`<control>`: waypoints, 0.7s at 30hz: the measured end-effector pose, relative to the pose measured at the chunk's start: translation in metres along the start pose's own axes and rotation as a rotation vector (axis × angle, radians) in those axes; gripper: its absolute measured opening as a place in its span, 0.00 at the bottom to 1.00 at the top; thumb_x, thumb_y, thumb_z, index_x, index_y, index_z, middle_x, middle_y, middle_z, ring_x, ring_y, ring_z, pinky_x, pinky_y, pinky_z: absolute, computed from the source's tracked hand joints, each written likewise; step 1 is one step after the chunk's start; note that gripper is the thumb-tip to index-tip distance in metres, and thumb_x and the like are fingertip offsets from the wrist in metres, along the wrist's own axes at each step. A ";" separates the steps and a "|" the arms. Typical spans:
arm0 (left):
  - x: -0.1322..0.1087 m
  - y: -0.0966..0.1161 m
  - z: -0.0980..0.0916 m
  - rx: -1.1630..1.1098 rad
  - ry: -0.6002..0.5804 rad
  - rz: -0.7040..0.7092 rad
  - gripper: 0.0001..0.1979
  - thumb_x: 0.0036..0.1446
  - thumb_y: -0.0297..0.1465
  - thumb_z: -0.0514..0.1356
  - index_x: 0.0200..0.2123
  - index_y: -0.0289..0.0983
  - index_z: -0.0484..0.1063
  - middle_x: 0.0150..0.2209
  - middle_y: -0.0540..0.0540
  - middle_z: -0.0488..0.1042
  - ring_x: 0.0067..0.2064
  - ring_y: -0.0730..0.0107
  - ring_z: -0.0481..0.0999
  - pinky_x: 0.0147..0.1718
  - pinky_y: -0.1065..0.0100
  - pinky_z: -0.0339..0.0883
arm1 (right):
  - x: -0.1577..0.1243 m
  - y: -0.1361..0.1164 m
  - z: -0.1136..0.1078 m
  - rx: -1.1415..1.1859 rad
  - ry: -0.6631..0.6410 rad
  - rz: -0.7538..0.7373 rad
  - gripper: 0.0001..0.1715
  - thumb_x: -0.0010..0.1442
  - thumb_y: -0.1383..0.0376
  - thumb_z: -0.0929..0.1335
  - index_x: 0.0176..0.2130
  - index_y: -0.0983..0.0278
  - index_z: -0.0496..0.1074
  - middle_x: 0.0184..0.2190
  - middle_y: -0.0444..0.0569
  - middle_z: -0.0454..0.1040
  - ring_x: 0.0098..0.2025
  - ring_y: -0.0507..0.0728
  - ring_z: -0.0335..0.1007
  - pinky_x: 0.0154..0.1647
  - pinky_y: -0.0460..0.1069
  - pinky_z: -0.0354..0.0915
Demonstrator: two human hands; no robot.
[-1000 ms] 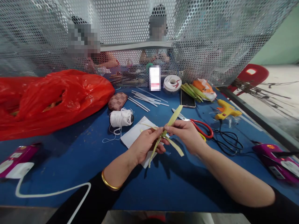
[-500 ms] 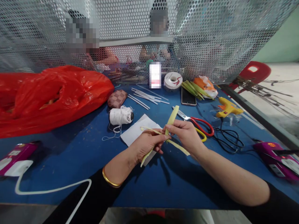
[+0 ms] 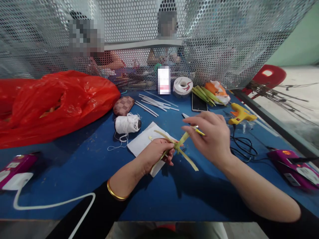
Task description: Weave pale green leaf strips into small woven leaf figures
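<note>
My left hand point(image 3: 159, 152) pinches a small knot of pale yellow-green strips point(image 3: 188, 160) between thumb and fingers. The strips stick out crosswise, one up to the right, one down to the right, others past the left hand. My right hand point(image 3: 211, 139) hovers just right of the upper strip, thumb and fingers apart, apparently holding nothing. Scissors point(image 3: 184, 116) lie behind the right hand, which hides most of them. Under the left hand rests white paper point(image 3: 139, 141), with a small yellowish scrap on it.
White thread spool point(image 3: 127, 124), checked pouch point(image 3: 124, 105) and white strips point(image 3: 156, 103) lie beyond. At the back stand a lit phone screen point(image 3: 163, 79) and ribbon roll point(image 3: 183, 86). A yellow glue gun point(image 3: 241, 113) and purple power strip point(image 3: 290, 169) are right; a red bag point(image 3: 57, 106) is left.
My right hand has let go of the upper strip and moved up and right, fingers parting. It now covers the scissors' red handle. My left hand keeps its pinch.
</note>
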State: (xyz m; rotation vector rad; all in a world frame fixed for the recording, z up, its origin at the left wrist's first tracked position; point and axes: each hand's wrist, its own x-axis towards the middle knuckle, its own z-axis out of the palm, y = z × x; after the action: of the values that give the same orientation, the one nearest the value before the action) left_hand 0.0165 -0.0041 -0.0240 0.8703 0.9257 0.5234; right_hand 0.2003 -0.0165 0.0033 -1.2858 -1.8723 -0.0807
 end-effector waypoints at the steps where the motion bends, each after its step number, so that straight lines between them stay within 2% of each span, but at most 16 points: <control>1: 0.000 -0.001 0.001 0.024 0.010 0.000 0.07 0.52 0.31 0.62 0.31 0.32 0.76 0.20 0.53 0.63 0.18 0.78 0.63 0.21 0.70 0.69 | 0.001 0.001 0.003 0.026 -0.101 -0.057 0.10 0.64 0.61 0.68 0.34 0.60 0.78 0.32 0.50 0.75 0.35 0.58 0.69 0.39 0.54 0.57; 4: -0.001 -0.006 0.005 0.082 0.009 0.016 0.11 0.51 0.34 0.64 0.22 0.34 0.70 0.19 0.52 0.64 0.18 0.77 0.64 0.20 0.70 0.67 | 0.002 0.005 0.011 0.249 -0.435 -0.113 0.10 0.64 0.65 0.67 0.36 0.60 0.80 0.32 0.49 0.76 0.36 0.57 0.71 0.40 0.53 0.60; 5: -0.002 -0.007 0.006 0.096 0.005 0.027 0.13 0.50 0.35 0.64 0.21 0.35 0.68 0.19 0.52 0.64 0.18 0.77 0.64 0.21 0.69 0.68 | 0.002 0.005 0.013 0.351 -0.500 -0.090 0.11 0.64 0.66 0.66 0.36 0.61 0.80 0.31 0.48 0.76 0.35 0.56 0.71 0.38 0.52 0.61; 7: -0.003 -0.009 0.007 0.119 -0.004 0.057 0.14 0.49 0.36 0.65 0.20 0.36 0.66 0.18 0.53 0.63 0.19 0.77 0.63 0.21 0.70 0.68 | 0.001 0.005 0.016 0.524 -0.549 -0.008 0.10 0.63 0.66 0.67 0.36 0.62 0.80 0.31 0.48 0.75 0.33 0.54 0.71 0.36 0.49 0.64; 10: -0.005 -0.010 0.008 0.150 -0.020 0.096 0.15 0.50 0.38 0.65 0.20 0.37 0.66 0.17 0.54 0.62 0.19 0.76 0.63 0.22 0.71 0.67 | 0.000 0.002 0.017 0.629 -0.528 0.121 0.09 0.61 0.64 0.68 0.31 0.63 0.78 0.29 0.46 0.74 0.31 0.53 0.70 0.34 0.48 0.65; 15: -0.004 -0.011 0.010 0.150 0.013 0.095 0.13 0.49 0.39 0.66 0.22 0.36 0.71 0.15 0.55 0.60 0.19 0.77 0.60 0.20 0.71 0.66 | -0.004 -0.003 0.019 0.541 -0.477 0.237 0.09 0.60 0.66 0.68 0.28 0.63 0.73 0.24 0.43 0.73 0.27 0.51 0.67 0.30 0.46 0.61; 21: -0.006 -0.010 0.012 0.148 0.005 0.086 0.15 0.45 0.39 0.69 0.20 0.36 0.70 0.15 0.56 0.59 0.20 0.76 0.60 0.20 0.70 0.68 | -0.010 -0.010 0.027 0.491 -0.344 0.212 0.10 0.59 0.68 0.67 0.26 0.63 0.69 0.24 0.43 0.70 0.27 0.51 0.64 0.29 0.47 0.59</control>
State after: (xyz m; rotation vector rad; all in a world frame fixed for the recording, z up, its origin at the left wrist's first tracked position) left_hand 0.0239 -0.0196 -0.0257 1.0466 0.9428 0.5357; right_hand 0.1777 -0.0160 -0.0170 -1.1865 -1.8599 0.7084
